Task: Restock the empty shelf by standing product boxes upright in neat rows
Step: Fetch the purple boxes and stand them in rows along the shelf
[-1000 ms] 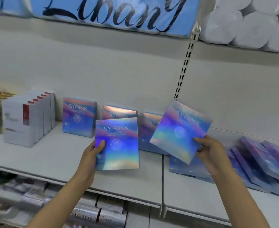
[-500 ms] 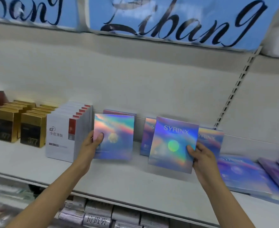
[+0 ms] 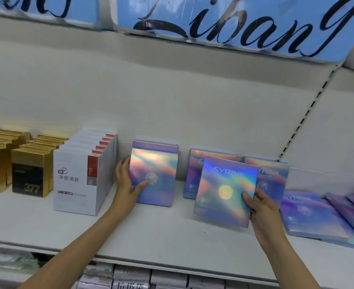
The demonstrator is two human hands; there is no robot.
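My left hand (image 3: 128,184) holds a holographic SYRINX box (image 3: 157,174) by its left edge, thumb across the front. That box stands upright on the white shelf (image 3: 151,232), right in front of another one against the back wall. In my right hand (image 3: 261,209) is a second holographic box (image 3: 222,190), pinched at its lower right corner and tilted slightly, in front of two upright boxes (image 3: 274,176). A flat pile of the same boxes (image 3: 318,215) lies at the right.
White boxes with red tabs (image 3: 80,180) stand in a row just left of my left hand. Gold boxes marked 377 (image 3: 30,170) are further left. A blue banner (image 3: 234,24) hangs above. Packaged goods fill the lower shelf (image 3: 134,276).
Both boxes have come down and back toward the shelf. The left one now stands against the row behind it; the right one has moved from tilted in the air to nearly upright.
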